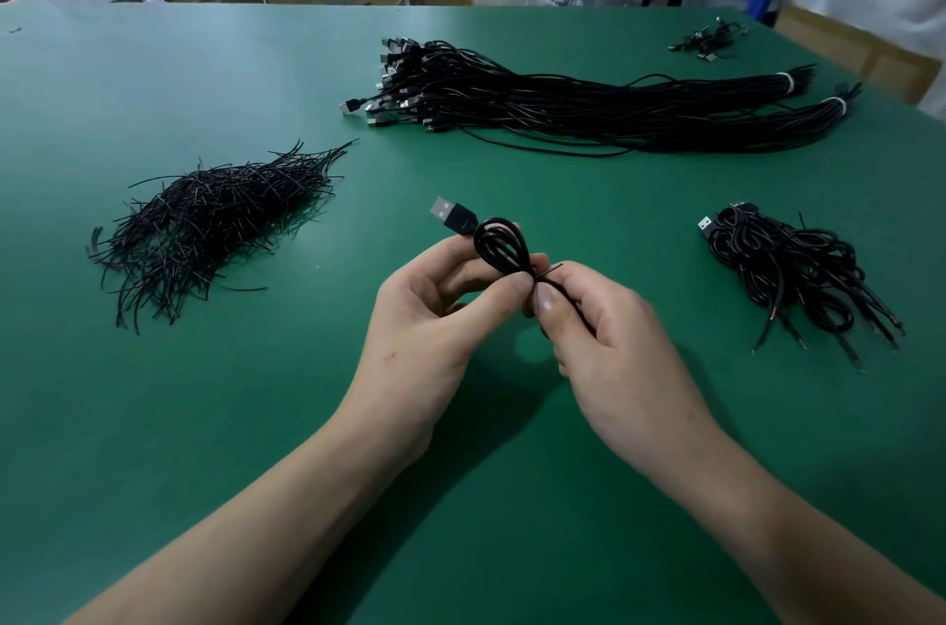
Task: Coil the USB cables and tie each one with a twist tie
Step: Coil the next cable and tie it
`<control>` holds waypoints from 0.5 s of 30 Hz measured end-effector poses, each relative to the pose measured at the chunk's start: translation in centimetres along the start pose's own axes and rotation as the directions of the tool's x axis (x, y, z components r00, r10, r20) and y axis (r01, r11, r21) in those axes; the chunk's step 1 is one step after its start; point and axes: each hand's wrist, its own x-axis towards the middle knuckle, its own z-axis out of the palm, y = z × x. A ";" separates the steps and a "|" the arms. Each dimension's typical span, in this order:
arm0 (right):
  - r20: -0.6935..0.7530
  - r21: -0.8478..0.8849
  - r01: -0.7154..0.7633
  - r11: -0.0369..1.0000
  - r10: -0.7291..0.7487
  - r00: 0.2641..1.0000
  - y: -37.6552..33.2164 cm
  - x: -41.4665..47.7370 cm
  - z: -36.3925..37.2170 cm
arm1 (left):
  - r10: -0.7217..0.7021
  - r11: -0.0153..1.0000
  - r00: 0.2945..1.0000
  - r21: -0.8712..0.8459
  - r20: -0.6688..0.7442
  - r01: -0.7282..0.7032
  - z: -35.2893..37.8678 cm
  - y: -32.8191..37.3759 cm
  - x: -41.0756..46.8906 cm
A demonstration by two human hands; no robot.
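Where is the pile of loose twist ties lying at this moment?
In the head view, the pile of twist ties lies on the green table at the left, left of the left hand and nearer than the long bundle of uncoiled cables.

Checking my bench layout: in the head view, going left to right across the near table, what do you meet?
Twist tie pile → left hand → coiled cable → right hand → heap of coiled cables.
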 end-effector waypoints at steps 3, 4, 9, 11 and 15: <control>0.014 0.006 -0.003 1.000 0.003 1.000 0.0 0.0 -0.1 | -0.007 1.000 1.000 0.025 -0.005 0.007 -0.1 0.1 0.1; 0.017 -0.007 0.002 1.000 -0.002 1.000 0.0 0.0 -0.1 | -0.006 0.999 1.000 0.050 -0.013 0.007 -0.2 0.2 0.1; 0.024 0.019 0.013 1.000 -0.013 1.000 -0.2 -0.1 0.0 | -0.005 0.995 0.997 0.098 -0.076 0.013 0.1 0.2 0.0; 0.022 0.055 0.005 0.998 -0.006 1.000 -0.3 -0.2 -0.2 | 0.006 0.997 0.996 0.073 -0.087 0.001 0.2 0.3 0.1; -0.132 -0.081 0.075 0.994 -0.085 0.988 -0.1 -0.1 -0.4 | 0.007 1.000 0.997 0.005 -0.082 -0.007 0.1 0.3 0.1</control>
